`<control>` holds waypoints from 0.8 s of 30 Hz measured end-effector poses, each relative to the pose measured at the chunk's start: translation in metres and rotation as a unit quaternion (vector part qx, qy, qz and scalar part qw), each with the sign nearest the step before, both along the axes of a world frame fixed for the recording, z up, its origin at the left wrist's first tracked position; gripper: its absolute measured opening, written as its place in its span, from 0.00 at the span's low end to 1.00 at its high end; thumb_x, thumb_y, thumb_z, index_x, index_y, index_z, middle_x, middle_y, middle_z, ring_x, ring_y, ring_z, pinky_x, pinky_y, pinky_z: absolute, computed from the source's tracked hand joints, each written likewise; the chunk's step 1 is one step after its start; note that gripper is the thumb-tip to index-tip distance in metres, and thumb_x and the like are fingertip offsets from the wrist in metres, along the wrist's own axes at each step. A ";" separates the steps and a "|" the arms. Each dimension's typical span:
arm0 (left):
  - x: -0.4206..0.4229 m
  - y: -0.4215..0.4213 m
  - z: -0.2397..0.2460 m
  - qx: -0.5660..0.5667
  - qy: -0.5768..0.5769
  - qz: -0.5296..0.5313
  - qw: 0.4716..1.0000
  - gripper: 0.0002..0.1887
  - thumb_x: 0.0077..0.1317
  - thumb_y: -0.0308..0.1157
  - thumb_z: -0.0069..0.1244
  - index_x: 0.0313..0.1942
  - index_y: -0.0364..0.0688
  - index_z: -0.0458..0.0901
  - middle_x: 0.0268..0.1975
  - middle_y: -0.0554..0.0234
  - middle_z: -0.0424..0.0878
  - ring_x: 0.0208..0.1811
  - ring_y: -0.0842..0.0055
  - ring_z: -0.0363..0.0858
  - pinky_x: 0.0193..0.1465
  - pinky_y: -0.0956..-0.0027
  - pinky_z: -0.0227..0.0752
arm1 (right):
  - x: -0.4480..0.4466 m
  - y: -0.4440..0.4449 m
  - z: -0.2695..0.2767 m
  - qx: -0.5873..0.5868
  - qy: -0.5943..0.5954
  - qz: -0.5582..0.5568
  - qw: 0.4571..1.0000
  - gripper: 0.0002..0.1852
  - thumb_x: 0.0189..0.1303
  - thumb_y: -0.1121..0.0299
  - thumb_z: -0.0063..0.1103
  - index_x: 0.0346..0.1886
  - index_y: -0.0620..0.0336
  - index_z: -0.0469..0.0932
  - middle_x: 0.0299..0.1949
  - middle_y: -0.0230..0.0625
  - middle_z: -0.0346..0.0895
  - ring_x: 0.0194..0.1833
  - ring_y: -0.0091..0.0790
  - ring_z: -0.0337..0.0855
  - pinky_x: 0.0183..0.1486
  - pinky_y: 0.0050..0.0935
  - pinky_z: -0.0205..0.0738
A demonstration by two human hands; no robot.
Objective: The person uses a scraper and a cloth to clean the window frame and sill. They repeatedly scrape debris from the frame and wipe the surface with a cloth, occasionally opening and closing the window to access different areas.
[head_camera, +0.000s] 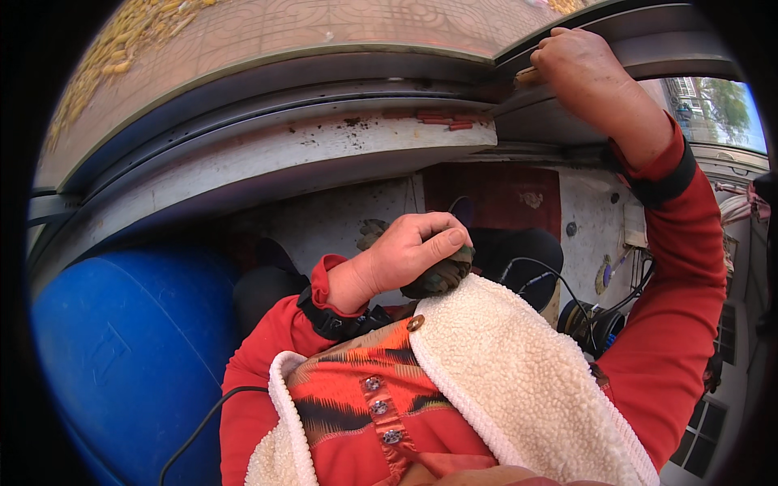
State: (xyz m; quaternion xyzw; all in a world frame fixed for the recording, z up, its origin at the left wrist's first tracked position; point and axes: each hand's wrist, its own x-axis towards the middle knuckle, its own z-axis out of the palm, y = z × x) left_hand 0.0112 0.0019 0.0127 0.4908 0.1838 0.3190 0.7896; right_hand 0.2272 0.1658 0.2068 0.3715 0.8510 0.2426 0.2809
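Observation:
My left hand [413, 249] is held in front of my chest, closed around a bunched camouflage-patterned cloth [444, 274] whose folds stick out below the fingers. My right hand [577, 58] is raised at the upper right, against the dark frame of a window [516, 112]. Its fingers are curled over a small brownish piece [527, 77]; what this is cannot be made out. Below the window runs a pale sill [292, 143] with dark specks, and several small red sticks [447, 121] lie near its right end.
A large blue plastic barrel [134, 358] stands at the left. Behind the window, corn cobs [121, 54] lie on paving. A dark red mat [504, 194] is on the floor below the sill. A black cable [547, 262] loops by my leg, near dark round containers [592, 328].

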 end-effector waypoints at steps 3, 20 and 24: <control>-0.001 0.000 0.001 0.002 0.009 0.003 1.000 0.21 0.76 0.48 0.47 0.43 0.36 0.85 0.37 0.63 0.86 0.41 0.79 0.81 0.48 0.72 0.75 | 0.000 0.002 0.005 0.031 0.011 0.030 0.999 0.07 0.46 0.76 0.64 0.31 0.57 0.85 0.33 0.36 0.85 0.46 0.43 0.84 0.51 0.38 0.80; -0.003 -0.001 0.004 0.008 0.001 0.002 1.000 0.21 0.76 0.48 0.47 0.43 0.36 0.85 0.38 0.62 0.86 0.41 0.78 0.82 0.49 0.71 0.75 | 0.018 0.002 -0.029 0.031 -0.027 0.042 0.998 0.08 0.51 0.74 0.61 0.35 0.58 0.84 0.36 0.34 0.84 0.47 0.37 0.83 0.51 0.33 0.77; -0.005 -0.001 0.005 0.013 -0.003 -0.014 1.000 0.21 0.78 0.47 0.46 0.45 0.35 0.83 0.40 0.65 0.84 0.43 0.81 0.78 0.51 0.74 0.73 | 0.019 -0.009 -0.026 0.055 0.020 0.050 0.997 0.09 0.51 0.76 0.60 0.37 0.58 0.83 0.38 0.33 0.83 0.49 0.37 0.82 0.53 0.33 0.76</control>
